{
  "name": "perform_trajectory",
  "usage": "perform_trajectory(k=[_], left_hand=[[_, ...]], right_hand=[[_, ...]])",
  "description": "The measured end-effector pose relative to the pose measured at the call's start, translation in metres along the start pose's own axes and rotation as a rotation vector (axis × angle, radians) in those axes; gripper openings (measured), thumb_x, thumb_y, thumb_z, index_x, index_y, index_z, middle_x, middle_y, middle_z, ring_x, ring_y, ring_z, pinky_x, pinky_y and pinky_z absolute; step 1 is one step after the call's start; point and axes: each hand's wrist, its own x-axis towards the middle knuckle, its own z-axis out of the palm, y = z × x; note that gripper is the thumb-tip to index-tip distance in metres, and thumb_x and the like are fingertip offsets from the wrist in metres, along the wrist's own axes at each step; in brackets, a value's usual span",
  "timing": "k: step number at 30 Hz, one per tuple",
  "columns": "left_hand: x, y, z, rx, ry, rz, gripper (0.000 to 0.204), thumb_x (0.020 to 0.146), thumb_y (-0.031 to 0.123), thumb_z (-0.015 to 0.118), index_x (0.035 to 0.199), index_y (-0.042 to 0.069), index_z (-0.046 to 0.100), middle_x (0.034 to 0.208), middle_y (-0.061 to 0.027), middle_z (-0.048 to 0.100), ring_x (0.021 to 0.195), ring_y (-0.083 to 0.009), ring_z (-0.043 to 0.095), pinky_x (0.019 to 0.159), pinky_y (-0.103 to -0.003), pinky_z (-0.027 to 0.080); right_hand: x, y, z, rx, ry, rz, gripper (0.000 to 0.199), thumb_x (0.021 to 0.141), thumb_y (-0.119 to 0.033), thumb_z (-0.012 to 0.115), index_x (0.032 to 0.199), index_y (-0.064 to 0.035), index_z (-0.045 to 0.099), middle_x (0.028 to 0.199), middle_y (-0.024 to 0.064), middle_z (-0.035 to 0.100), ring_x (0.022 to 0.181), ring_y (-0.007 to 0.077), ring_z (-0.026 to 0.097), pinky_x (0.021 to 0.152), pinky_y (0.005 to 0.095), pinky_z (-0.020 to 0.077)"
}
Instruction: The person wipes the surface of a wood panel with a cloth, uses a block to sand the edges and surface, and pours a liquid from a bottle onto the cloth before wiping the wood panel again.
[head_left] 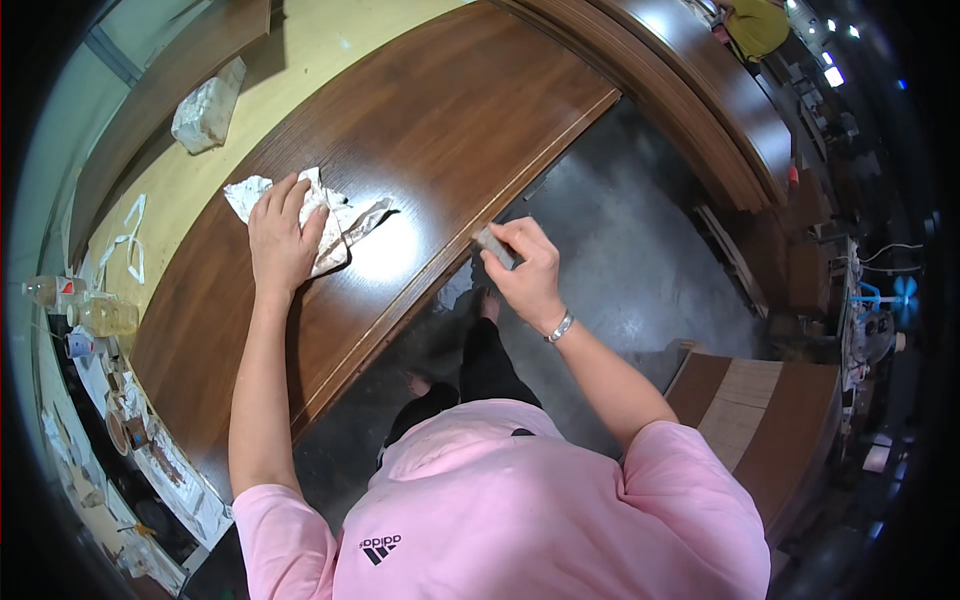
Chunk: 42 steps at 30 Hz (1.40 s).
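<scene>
A large dark-brown wooden panel (pixel 440 110) with a glossy surface lies slantwise in front of me. My left hand (pixel 283 232) rests on it, fingers curved over a crumpled white rag (pixel 335 215) with dark smudges. Between thumb and fingers of my right hand (pixel 528 268) is a small greyish block (pixel 494 247), possibly a sanding block. It is held at the panel's near edge (pixel 455 245), and I cannot tell whether it touches. A metal band circles my right wrist.
A white wrapped block (pixel 208 108) sits on the yellowish table (pixel 350 40) beyond the panel. Bottles (pixel 105 316) and clutter line the left side. More brown panels (pixel 700 70) are stacked at the far right; others (pixel 745 410) lie low at the near right. Someone in yellow (pixel 757 27) is far off.
</scene>
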Motion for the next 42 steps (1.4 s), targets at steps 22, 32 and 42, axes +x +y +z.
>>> perform_trajectory(k=[22,32,42], left_hand=[[-0.079,-0.093,-0.057,0.144,-0.111,-0.264,0.045,0.095,0.047,0.055,0.127,0.017,0.063,0.140,-0.0033,0.056,0.132,-0.0251,0.047,0.107,-0.065,0.030],[-0.117,-0.101,-0.071,0.143,0.042,-0.251,0.043,0.095,0.046,0.056,0.122,0.015,0.066,0.134,-0.0047,0.060,0.125,-0.0260,0.052,0.106,-0.055,0.033],[-0.129,-0.095,-0.090,0.027,-0.023,-0.340,0.057,0.093,0.055,0.055,0.132,0.013,0.059,0.143,-0.0096,0.052,0.136,-0.0275,0.043,0.110,-0.068,0.023]], right_hand=[[-0.092,-0.110,0.083,0.001,-0.252,-0.476,0.037,0.069,-0.001,0.072,0.105,0.0036,0.066,0.089,0.0121,0.058,0.080,0.0302,0.055,0.069,0.0379,0.0501],[-0.155,-0.215,0.178,0.202,-0.558,-0.933,0.017,0.074,-0.014,0.061,0.083,0.0000,0.064,0.082,0.0080,0.054,0.082,0.0235,0.052,0.067,0.0330,0.0427],[-0.134,-0.198,0.150,0.132,-0.637,-0.861,0.016,0.075,-0.012,0.064,0.088,-0.0034,0.064,0.090,0.0090,0.057,0.084,0.0246,0.056,0.072,0.0362,0.0458]])
